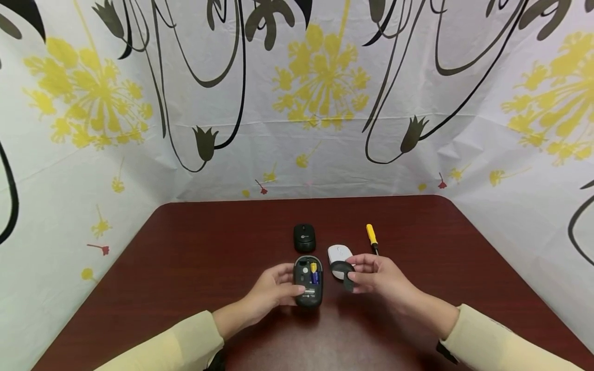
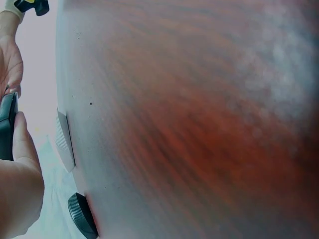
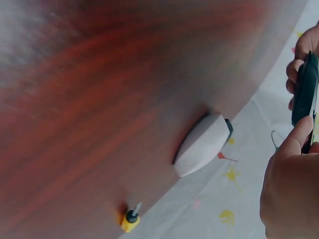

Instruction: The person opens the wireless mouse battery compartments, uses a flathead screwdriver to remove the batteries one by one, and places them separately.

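Observation:
My left hand (image 1: 271,291) holds a dark computer mouse (image 1: 307,299) above the table with its underside facing up. The battery bay in that underside is uncovered, and a blue and yellow battery (image 1: 314,274) lies inside. Just to the right, my right hand (image 1: 387,281) pinches a dark rounded battery cover (image 1: 342,267) between thumb and fingers, apart from the mouse in the head view. The left wrist view catches the held mouse (image 2: 6,127) only at its edge. In the right wrist view, the dark mouse (image 3: 305,92) appears edge-on beside my right hand (image 3: 289,194).
On the brown table (image 1: 223,247), a black mouse (image 1: 304,237) stands behind the held one. A white mouse (image 1: 339,251) sits behind the cover, partly hidden by it. Farther right lies a yellow-handled screwdriver (image 1: 372,235). Patterned cloth (image 1: 260,108) hangs around the table.

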A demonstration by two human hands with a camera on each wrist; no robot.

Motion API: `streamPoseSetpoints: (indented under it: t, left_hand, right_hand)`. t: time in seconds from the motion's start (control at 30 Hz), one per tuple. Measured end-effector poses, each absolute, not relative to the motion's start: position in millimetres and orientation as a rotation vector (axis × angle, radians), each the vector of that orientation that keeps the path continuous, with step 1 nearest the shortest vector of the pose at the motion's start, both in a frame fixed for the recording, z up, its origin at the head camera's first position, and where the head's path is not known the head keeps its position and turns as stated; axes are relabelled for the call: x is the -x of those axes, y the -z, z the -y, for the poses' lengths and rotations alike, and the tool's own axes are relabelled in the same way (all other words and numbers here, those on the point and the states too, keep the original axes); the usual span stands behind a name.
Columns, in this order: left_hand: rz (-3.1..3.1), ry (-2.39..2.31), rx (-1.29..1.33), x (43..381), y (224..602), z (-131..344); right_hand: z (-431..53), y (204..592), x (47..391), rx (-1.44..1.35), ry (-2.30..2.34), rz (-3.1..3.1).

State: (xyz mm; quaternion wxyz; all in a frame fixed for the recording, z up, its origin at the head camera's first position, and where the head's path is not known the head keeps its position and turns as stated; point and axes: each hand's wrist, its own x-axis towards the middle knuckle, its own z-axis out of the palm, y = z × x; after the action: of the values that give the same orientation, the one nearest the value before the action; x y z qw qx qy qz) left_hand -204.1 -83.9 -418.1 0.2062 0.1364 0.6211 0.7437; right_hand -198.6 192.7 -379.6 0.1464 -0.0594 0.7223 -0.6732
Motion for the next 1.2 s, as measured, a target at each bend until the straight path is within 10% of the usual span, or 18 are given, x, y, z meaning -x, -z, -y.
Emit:
streamPoseSetpoints:
  t: [1.2]
  left_hand:
    - [-1.765, -2.073, -0.376, 205, 421, 89]
  right_hand:
    - [-209, 414, 192, 0.143, 1.71, -2.1]
